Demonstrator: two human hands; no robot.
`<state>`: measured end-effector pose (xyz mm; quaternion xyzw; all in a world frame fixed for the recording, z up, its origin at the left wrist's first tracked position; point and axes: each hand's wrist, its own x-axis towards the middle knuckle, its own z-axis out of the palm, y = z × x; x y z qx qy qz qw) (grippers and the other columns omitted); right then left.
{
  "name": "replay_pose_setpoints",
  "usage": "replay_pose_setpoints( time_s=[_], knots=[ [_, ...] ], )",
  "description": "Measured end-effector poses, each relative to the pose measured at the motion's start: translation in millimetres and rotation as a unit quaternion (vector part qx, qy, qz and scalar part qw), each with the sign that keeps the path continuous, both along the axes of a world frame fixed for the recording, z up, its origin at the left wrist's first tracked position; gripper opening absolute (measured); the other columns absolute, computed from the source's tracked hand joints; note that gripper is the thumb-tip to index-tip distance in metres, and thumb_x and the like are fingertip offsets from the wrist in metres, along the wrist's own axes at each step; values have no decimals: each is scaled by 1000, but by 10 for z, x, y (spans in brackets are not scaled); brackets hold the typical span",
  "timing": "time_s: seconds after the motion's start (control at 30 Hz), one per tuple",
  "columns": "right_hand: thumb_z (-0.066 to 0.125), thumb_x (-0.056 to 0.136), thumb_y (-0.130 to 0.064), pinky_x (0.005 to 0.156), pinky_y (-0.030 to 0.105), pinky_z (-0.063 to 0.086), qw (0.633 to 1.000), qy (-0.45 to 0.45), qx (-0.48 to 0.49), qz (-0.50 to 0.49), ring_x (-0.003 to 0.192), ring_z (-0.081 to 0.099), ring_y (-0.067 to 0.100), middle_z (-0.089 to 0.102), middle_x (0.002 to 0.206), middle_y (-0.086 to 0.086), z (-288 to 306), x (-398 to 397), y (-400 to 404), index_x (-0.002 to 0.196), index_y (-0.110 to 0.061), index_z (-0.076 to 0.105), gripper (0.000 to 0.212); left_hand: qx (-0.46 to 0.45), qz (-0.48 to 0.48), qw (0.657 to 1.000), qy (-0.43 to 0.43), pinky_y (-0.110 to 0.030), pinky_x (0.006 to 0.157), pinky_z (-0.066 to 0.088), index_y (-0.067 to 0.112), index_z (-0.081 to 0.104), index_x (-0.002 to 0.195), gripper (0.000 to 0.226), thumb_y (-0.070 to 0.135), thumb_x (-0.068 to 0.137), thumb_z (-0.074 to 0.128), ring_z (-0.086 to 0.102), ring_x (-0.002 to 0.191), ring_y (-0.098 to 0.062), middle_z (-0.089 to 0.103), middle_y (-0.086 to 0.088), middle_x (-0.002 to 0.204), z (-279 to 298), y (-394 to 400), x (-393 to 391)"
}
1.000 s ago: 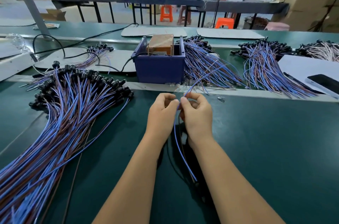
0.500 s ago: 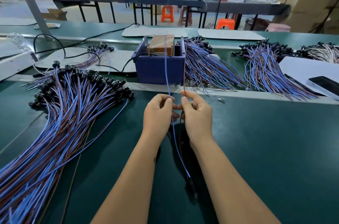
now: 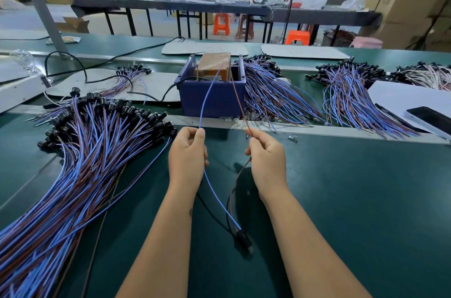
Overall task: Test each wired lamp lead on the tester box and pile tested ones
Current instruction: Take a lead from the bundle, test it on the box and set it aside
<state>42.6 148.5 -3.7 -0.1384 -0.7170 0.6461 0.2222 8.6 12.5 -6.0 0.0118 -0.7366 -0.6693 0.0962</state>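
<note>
2 hands work 1 lead over the green bench [image 3: 353, 200]. Left hand [image 3: 186, 154] pinches the blue wire [image 3: 207, 95] between thumb and forefinger, other fingers curled in; right hand [image 3: 267, 158] pinches the brown wire [image 3: 238, 100] the same way. Hands are apart, level with each other, just in front of the blue bin [image 3: 212, 100]. Both wires run up and away from the fingertips to the tester box [image 3: 214, 63], an orange-brown block sitting inside the bin; blue end reaches the box top near its middle, brown end reaches the right front corner. Whether the tips touch the contacts cannot be told. Below the hands the 2 wires hang down and converge on the black lamp holder [image 3: 244, 240], which lies between the forearms, close to or on the bench surface. Large pile [image 3: 80, 158] of blue-and-brown leads with black holders spreads across the bench at left, well apart from the hands. A second heap [image 3: 273, 95] lies just right of the bin, touching its side; a third [image 3: 351, 95] sits farther right. Black cable [image 3: 156, 95] enters the bin from the left. Phone [image 3: 432, 119] rests on white sheet at far right.
</note>
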Motion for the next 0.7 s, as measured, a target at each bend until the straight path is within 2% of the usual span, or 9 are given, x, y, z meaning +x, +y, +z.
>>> replay_pose_setpoints(
  time_s=[0.1,0.2,0.37,0.53,0.7],
  knots=[
    [46,96,-9,56,18,40,1000,2,12,3,51,47,-2,57,66,-12,-5,-2,-7,115,-25,69,33,-21,14,1000,10,-33,55,45,21,57,84,19,28,100,48,44,46,-8,49,10,48,3,7,10],
    [48,96,-11,52,16,40,1000,2,12,1,49,46,-2,57,63,-12,-8,-2,2,115,-25,69,32,-31,32,999,8,-33,57,46,23,59,84,19,28,99,49,45,49,-10,50,12,49,10,1,5],
    [47,96,-9,49,12,37,1000,0,20,2,47,47,-2,57,66,-12,-10,-8,2,118,-21,69,33,-3,48,999,-5,-27,52,46,19,60,90,17,26,100,48,46,45,-5,50,10,48,14,-27,1],
    [48,96,-9,50,11,38,1000,-1,31,4,46,45,-2,56,65,-11,-5,-3,0,118,-20,68,31,22,53,998,-22,-32,56,49,18,61,91,16,23,99,48,48,41,-4,52,9,46,13,-44,-1],
    [48,96,-8,47,11,36,999,2,35,8,45,42,-1,54,62,-8,6,3,-11,115,-20,68,31,42,62,997,-36,-21,44,46,16,61,92,15,21,99,49,50,41,-7,54,7,46,-1,-81,-50]
  ],
)
